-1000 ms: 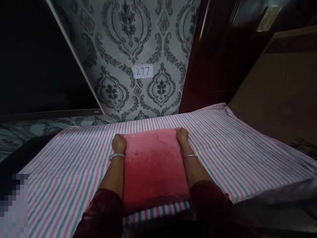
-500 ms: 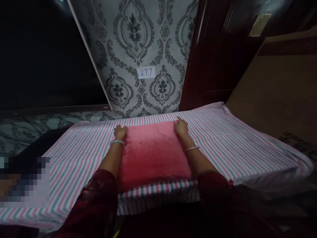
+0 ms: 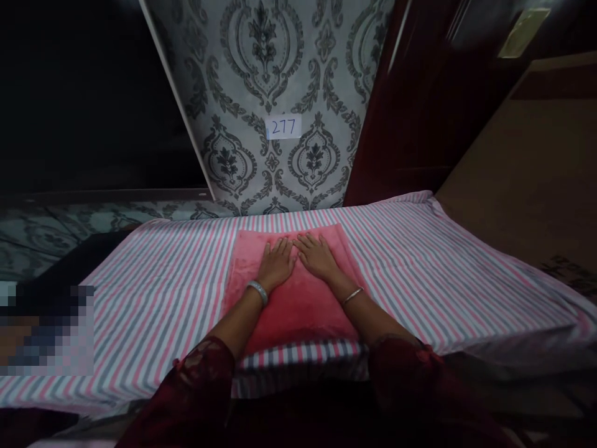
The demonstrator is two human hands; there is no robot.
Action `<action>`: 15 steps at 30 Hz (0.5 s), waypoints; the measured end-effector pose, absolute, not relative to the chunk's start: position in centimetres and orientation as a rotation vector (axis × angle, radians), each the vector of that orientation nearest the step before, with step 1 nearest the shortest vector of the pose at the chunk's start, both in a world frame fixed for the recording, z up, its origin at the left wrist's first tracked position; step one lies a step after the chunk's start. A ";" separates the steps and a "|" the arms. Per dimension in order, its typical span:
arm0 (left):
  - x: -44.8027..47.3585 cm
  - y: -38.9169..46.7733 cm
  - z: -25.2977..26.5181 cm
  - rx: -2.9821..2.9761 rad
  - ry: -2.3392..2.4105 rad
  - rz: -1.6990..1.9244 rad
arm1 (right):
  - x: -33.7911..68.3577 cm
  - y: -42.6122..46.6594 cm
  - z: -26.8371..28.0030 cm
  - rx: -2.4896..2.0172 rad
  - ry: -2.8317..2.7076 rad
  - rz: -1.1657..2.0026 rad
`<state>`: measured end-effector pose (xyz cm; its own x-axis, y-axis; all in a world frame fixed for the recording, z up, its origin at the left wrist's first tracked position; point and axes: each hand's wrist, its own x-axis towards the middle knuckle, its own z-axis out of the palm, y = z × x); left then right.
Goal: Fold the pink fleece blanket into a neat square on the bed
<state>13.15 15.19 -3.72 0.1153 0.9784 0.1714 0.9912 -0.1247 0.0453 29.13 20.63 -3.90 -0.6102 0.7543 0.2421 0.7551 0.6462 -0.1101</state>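
Observation:
A red-pink plush cloth (image 3: 303, 311) lies spread in a near-square on a striped sheet (image 3: 177, 298). Flat on its upper part rests my left hand (image 3: 277, 261), fingers extended and pointing away from me. My right hand (image 3: 318, 256) lies beside it, also palm down with fingers spread, the two hands close together near the cloth's far edge. Each wrist carries a bracelet. Whether the cloth is one layer or folded, I cannot tell.
Behind the striped surface stands a patterned wall with a paper label (image 3: 283, 127) reading 277. A large dark screen (image 3: 93, 106) is at the left, a dark red door (image 3: 410, 124) and a cardboard box (image 3: 532, 174) at the right. A pixelated patch covers the lower left.
Both hands have left the cloth's far left and right corners and moved inward onto its upper middle, where they now lie flat. The view has shifted slightly.

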 end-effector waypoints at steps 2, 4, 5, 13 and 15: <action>12.7 15.3 -3.6 -2.268 -2.044 -0.239 | 29.5 21.0 -3.8 -1.242 -2.605 0.010; 11.9 15.7 -3.3 -2.242 -2.111 -0.212 | 30.0 21.6 -3.5 -1.317 -2.595 0.030; 11.4 16.0 -3.1 -2.218 -2.165 -0.194 | 30.2 22.0 -3.4 -1.366 -2.582 0.039; 5.3 18.1 -2.5 -1.878 -2.640 -0.183 | 32.8 25.6 -3.7 -1.795 -2.325 0.231; 4.5 18.3 -2.6 -1.849 -2.683 -0.272 | 33.4 26.2 -4.0 -1.845 -2.244 0.324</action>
<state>4.45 18.35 -2.56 -0.3548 0.9349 -0.0116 0.9136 0.3492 0.2084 33.43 26.20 -4.05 -0.1886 0.9817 0.0282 0.9335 0.1881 -0.3051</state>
